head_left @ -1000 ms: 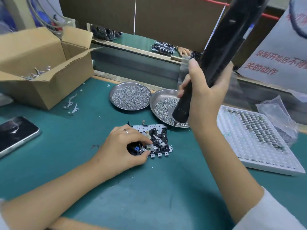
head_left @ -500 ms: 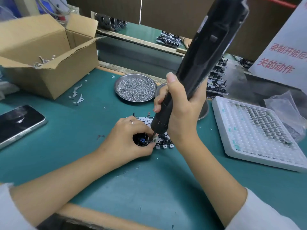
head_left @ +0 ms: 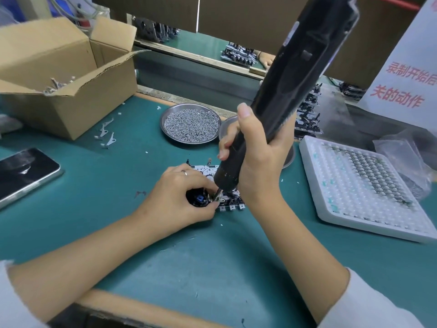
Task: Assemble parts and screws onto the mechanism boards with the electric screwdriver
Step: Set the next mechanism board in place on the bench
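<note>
Right hand: we see the right hand wrapped round the lower barrel of the electric screwdriver, thumb up along its side, fingers curled tight.
Screwdriver: it leans toward the far right corner of the bench, its bit down on the near edge of the mechanism board.
Left hand: the left hand curls over the board's left end, fingertips pinching a dark part with a blue piece beside the bit.
Board: it lies flat near the middle of the bench, mostly hidden by both hands.
Screws: a round metal dish of screws sits toward the far edge; a second dish beside it is largely hidden behind the right hand.
Right edge: a white parts tray.
Left edge: a phone.
Far left corner: an open cardboard box.
</note>
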`<state>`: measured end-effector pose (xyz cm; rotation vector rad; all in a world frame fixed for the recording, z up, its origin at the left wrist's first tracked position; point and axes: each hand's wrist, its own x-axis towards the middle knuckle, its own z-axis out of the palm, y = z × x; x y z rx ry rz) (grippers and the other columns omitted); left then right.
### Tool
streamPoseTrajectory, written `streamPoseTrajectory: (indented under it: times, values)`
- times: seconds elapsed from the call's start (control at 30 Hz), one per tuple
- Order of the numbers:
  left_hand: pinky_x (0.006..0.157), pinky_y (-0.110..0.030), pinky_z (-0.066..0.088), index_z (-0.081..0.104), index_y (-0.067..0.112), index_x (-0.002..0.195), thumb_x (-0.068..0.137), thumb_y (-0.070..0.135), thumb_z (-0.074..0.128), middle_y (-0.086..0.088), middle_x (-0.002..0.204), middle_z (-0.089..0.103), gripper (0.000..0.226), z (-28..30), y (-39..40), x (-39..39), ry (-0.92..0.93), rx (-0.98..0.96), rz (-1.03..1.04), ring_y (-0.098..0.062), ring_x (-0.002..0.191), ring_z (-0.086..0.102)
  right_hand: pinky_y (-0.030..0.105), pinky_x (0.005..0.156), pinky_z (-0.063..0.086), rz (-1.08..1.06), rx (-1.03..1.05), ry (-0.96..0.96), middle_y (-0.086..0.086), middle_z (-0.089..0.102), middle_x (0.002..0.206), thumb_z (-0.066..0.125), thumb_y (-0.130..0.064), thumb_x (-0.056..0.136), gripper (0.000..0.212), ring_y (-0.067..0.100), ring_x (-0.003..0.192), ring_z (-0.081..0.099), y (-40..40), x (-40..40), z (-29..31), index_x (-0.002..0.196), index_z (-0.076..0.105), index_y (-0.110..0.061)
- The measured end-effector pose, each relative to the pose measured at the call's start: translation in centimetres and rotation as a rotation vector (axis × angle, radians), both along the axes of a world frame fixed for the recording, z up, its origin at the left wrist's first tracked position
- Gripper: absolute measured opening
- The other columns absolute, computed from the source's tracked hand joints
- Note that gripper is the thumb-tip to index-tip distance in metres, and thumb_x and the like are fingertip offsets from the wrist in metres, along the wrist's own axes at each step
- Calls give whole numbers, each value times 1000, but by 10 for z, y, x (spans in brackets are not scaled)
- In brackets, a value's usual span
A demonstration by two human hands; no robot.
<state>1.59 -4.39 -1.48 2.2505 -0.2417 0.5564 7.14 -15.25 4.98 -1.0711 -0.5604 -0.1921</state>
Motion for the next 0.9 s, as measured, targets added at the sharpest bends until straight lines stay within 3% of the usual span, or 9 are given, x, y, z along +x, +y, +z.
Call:
streamPoseTrajectory:
  times: [0.33, 0.63, 0.9]
  values:
    - [82, -25, 39, 75, 16, 78, 62, 28, 73, 19, 74, 62, 20, -1, 1, -1, 32, -3, 12, -8, 79, 52, 22, 41, 36, -10, -8, -15, 10, 44, 53, 60, -21, 79, 24, 21, 34, 42, 1, -3, -1, 88, 38, -16]
    - [81, -32, 42, 74, 17, 76, 62, 27, 74, 19, 71, 61, 17, 0, -1, -1, 27, -15, 21, -12, 78, 54, 23, 41, 37, -7, -17, -3, 5, 45, 50, 60, -20, 80, 24, 20, 34, 41, 0, -3, -3, 88, 37, -17]
    - [88, -21, 37, 76, 22, 84, 65, 16, 84, 18, 79, 66, 21, -1, 0, -1, 50, -25, 15, -4, 84, 51, 22, 41, 37, -45, 16, -46, 4, 47, 48, 59, -17, 83, 25, 20, 34, 42, -12, 9, 2, 95, 39, -13]
